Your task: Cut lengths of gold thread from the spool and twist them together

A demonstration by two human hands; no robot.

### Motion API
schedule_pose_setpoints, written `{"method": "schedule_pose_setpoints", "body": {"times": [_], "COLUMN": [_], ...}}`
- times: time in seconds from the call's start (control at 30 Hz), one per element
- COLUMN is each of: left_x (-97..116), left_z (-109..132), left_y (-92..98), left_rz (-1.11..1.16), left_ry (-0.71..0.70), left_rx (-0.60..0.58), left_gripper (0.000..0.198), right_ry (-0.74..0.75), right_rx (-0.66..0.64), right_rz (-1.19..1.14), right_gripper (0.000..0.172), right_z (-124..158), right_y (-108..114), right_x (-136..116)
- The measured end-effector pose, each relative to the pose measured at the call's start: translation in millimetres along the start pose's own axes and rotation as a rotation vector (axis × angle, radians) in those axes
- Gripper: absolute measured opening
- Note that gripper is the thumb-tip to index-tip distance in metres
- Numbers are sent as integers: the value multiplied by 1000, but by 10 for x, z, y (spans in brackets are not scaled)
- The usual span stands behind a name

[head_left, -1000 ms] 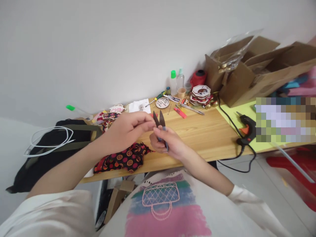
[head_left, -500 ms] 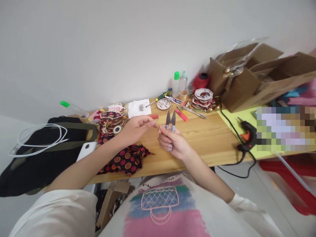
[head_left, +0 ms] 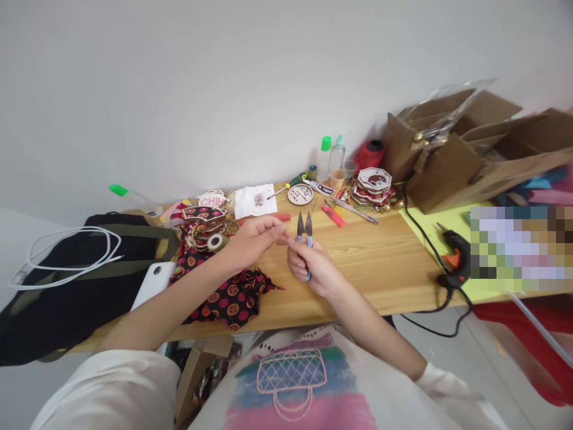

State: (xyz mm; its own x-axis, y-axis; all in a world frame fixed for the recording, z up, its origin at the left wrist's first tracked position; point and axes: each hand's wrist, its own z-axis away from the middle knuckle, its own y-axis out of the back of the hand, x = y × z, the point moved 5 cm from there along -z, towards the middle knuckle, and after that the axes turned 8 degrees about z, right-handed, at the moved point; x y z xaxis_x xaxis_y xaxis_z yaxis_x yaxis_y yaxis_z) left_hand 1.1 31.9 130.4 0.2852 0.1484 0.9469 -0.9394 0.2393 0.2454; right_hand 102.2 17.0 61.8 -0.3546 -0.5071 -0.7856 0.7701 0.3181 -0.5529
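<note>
My right hand (head_left: pixel 311 266) is closed round the blue handles of a pair of thread snips (head_left: pixel 305 223), whose dark blades point away from me, slightly apart. Fingertips pinched, my left hand (head_left: pixel 259 239) meets the right one at thumb and forefinger; whatever lies in that pinch is too small to make out. Below the left forearm lies black patterned cloth (head_left: pixel 233 295) with red and orange circles. Beyond the left hand are a red stick (head_left: pixel 283 217) and a white paper (head_left: pixel 255 201) bearing small dark bits. A round lettered disc (head_left: pixel 300 193) lies past the blades.
Stacked octagonal plaques (head_left: pixel 373 182), a glue tube (head_left: pixel 320 188) and a red cutter (head_left: pixel 333 215) sit at the back. Cardboard boxes (head_left: pixel 443 173) stand to the right, near a black glue gun (head_left: pixel 459 251) with its cable. On the left are a phone (head_left: pixel 152 283) and black bag (head_left: pixel 89 298).
My two hands have come together, fingertips now touching where a small gap showed before. The snips have shifted slightly left. The whole view has tilted a little.
</note>
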Motion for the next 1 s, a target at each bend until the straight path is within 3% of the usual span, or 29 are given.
{"method": "schedule_pose_setpoints", "body": {"times": [0.3,0.67,0.77,0.83,0.93,1.0], "left_x": [-83,-217,-257,-267,-214,-126], "left_z": [-60,-49,-17,-1,31,80], "left_y": [-17,-15,-12,-29,-56,-55], "left_rz": [31,-128,-235,-268,-114,106], "left_ry": [-63,33,23,2,-22,-11], "left_rx": [-23,-44,-57,-90,-155,-204], "left_gripper": [33,24,26,27,32,35], "right_ry": [4,59,151,212,216,196], "right_rx": [43,160,233,262,207,84], "right_rz": [-5,214,511,870,1524,1848], "right_gripper": [43,42,34,26,13,15], "right_z": [-17,-49,-32,27,183,312], "right_y": [9,152,247,237,19,-217], "right_x": [4,64,18,-146,-528,-756]}}
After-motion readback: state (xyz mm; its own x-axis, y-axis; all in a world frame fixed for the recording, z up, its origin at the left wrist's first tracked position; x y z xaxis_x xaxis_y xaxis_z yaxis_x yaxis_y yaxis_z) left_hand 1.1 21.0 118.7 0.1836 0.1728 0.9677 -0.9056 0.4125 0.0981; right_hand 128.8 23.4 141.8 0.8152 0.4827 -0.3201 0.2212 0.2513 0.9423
